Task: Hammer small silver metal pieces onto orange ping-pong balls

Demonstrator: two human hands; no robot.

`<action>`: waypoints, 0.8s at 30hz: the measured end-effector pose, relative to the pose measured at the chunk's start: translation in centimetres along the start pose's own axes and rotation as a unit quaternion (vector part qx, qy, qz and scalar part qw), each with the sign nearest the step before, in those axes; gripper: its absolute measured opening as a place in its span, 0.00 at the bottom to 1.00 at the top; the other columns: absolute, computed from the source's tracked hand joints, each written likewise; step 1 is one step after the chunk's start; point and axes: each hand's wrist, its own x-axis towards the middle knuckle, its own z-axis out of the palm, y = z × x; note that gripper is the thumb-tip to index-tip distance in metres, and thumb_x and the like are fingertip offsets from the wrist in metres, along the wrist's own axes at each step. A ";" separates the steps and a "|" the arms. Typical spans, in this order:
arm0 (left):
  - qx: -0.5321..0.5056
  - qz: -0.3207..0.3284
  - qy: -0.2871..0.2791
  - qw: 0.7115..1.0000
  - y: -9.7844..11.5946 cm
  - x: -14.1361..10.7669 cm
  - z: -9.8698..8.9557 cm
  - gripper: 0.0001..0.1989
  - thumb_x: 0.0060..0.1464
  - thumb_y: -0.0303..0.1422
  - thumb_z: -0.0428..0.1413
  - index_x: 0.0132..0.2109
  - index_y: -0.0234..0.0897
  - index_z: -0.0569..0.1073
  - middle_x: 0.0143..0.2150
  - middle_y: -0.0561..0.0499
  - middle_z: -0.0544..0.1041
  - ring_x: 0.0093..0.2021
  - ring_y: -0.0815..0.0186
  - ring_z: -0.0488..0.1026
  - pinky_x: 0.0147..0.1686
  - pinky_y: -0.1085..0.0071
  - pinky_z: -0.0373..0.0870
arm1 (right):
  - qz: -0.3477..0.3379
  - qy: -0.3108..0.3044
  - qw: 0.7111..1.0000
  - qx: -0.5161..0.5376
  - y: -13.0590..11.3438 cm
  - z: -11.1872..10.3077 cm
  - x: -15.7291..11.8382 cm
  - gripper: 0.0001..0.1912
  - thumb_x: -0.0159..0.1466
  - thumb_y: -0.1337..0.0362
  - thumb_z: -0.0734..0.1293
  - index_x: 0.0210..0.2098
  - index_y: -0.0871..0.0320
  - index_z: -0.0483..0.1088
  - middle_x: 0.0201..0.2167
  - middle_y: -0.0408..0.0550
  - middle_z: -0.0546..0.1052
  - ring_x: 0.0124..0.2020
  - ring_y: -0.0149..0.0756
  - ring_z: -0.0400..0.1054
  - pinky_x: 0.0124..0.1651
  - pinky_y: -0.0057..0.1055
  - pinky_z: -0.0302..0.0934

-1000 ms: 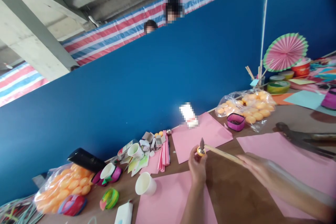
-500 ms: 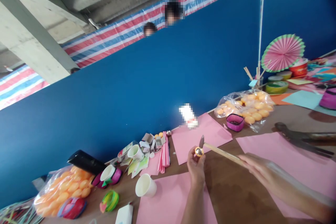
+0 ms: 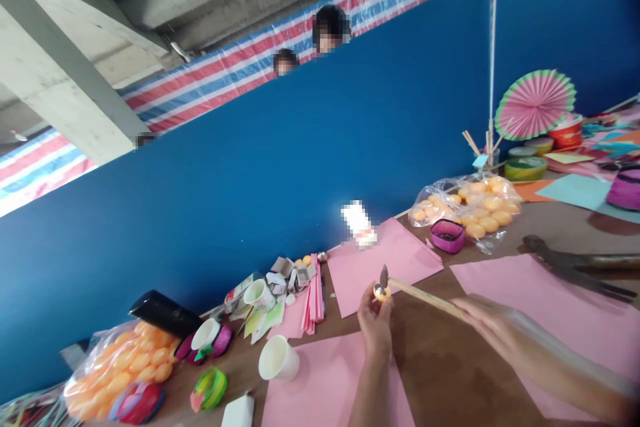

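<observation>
My left hand (image 3: 376, 328) is raised over the table, its fingertips closed around a small orange ball (image 3: 383, 295) with a shiny silvery patch on its upper side. My right hand (image 3: 493, 325) grips the pale wooden handle of a small hammer (image 3: 425, 295). The dark, pointed hammer head is right at the silvery patch; whether it touches cannot be made out. Pink paper sheets (image 3: 330, 373) lie beneath and beside my hands. A white paper cup (image 3: 279, 358) stands left of my left hand.
At right lies a large claw hammer (image 3: 565, 270). Bags of orange balls (image 3: 485, 210) sit right of centre and at far left. A magenta pouch (image 3: 447, 236), rolls of tape (image 3: 525, 168) and a pink paper fan (image 3: 537, 105) are nearby. A blue partition (image 3: 280, 167) closes off the back.
The hammer head has come down slightly closer over the silvery patch, covering part of it. The ball is tilted a little differently in my left hand. Both hands keep their grip.
</observation>
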 end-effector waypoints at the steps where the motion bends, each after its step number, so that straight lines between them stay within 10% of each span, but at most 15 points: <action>1: -0.001 0.000 0.002 1.000 0.0 0.0 0.0 0.24 0.42 0.34 0.60 0.49 0.34 0.70 0.40 0.46 0.75 0.37 0.65 0.72 0.39 0.70 0.67 | 0.003 0.000 1.000 0.005 -0.2 -0.1 0.1 0.14 0.61 0.56 0.55 0.39 0.51 0.68 0.31 0.47 0.76 0.32 0.41 0.71 0.32 0.33 0.66; 24: 0.034 0.038 0.022 0.998 -0.5 -0.1 0.2 0.22 0.37 0.33 0.62 0.44 0.33 0.71 0.35 0.46 0.76 0.35 0.64 0.73 0.38 0.68 0.68 | -0.014 0.003 1.000 -0.021 -1.9 -0.9 0.5 0.15 0.63 0.57 0.53 0.37 0.52 0.69 0.30 0.45 0.76 0.29 0.37 0.71 0.31 0.29 0.66</action>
